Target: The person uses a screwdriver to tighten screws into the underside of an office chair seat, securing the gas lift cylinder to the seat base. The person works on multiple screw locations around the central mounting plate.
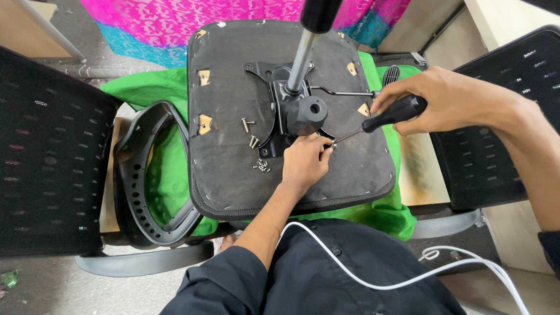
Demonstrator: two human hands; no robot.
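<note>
An upturned black chair seat lies on a green cloth, its metal mechanism plate and gas-lift column pointing up. My right hand grips a black-handled screwdriver whose tip meets the plate's near right corner. My left hand pinches a small screw at that tip. Several loose screws lie on the seat underside left of my left hand.
A black plastic chair frame part rests to the left on the cloth. Mesh chair backs stand at the left and right. A white cable crosses my lap. Pink patterned fabric hangs behind.
</note>
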